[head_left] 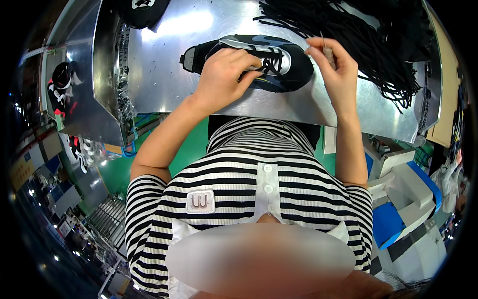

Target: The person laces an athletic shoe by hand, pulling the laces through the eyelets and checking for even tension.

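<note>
A black sneaker [298,72] with grey and silver parts lies on its sole on the metal table, its toe pointing right. Black lace [271,66] crosses its front eyelets. My left hand [224,74] rests over the shoe's opening, with thumb and fingertips pinched at the lace; the exact strand is partly hidden. Just right of the toe and apart from it, my right hand [341,70] has its fingers curled round an awl-like tool [327,53] with a light brown handle and a thin metal tip pointing up.
A large bundle of black laces [348,45] spreads over the right side of the metal table [164,92]. At the far left sits a black item [143,12] with a white emblem. Grey-and-blue bins [398,199] stand at the lower right, below table height.
</note>
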